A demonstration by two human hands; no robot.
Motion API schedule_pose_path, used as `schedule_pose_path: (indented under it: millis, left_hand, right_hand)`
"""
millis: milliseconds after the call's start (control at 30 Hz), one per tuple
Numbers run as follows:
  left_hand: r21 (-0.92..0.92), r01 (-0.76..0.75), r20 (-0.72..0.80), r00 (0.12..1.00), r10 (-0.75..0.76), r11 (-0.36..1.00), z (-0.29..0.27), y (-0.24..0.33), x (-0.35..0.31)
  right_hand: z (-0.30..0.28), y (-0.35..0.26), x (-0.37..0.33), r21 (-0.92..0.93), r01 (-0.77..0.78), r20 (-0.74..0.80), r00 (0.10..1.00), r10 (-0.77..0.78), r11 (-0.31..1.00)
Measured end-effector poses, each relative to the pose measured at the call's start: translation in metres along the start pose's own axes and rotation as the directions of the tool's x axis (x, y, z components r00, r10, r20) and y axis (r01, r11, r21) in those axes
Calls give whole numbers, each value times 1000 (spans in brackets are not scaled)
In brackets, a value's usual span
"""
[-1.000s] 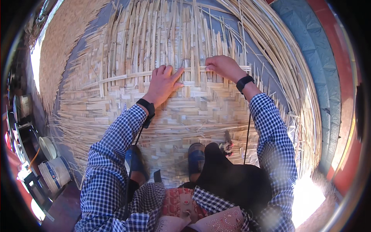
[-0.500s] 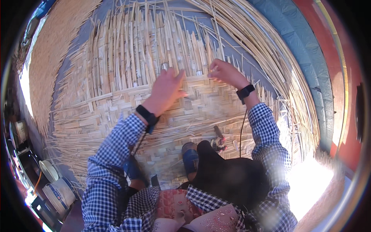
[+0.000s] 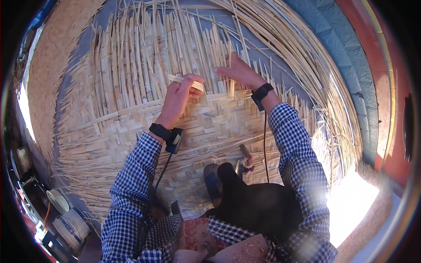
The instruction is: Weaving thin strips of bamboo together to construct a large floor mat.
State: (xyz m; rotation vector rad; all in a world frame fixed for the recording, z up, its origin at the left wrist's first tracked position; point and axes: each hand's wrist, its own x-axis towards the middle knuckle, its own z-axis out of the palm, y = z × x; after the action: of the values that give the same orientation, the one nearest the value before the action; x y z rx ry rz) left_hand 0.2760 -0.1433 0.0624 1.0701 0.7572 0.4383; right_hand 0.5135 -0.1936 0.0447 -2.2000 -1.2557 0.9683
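A half-woven mat of split reed strips (image 3: 219, 116) lies spread in front of me, its loose strips (image 3: 144, 57) fanning away toward the far side. My left hand (image 3: 175, 98) is closed on a few flat reed strips (image 3: 197, 86), bent up and folded back at the weaving edge. Just to the right, my right hand (image 3: 245, 75) is open among the standing strips, thumb stretched out to the left; its fingertips are partly hidden. One upright strip (image 3: 231, 87) shows below that palm. A short wooden-handled tool (image 3: 246, 152) rests on the woven part near my foot.
Long loose reeds (image 3: 302, 48) curve along the right side, beside a grey-blue tarp (image 3: 351, 57). My blue shoe (image 3: 213, 182) stands on the mat. At the lower left are a white bucket (image 3: 70, 228) and other containers. Cables hang from both wrist straps.
My left hand has closed on reed strips and turned them up. The right hand has moved left and slightly away from me, its fingers opening from a pinch.
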Motion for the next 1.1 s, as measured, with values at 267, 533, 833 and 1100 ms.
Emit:
schedule_pose_path:
  millis: [267,533,833,1100]
  left_hand:
    - [236,-5,219,974,-49,972,19,-28,38]
    - [861,-276,82,904,419,427,-57,-18,-35]
    - [963,-265,269,917,295,-54,-69,-33,-63]
    - [921,-282,196,932,-304,-270,-9,25,-18]
  right_hand:
    - [4,-4,-67,21,462,2,887,-462,887]
    - [-44,62,-45,-547,320,59,937,-345,774]
    - [-34,44,-49,-278,236,202,962,-183,931]
    - [-50,81,-55,-84,-10,119,993,20,996]
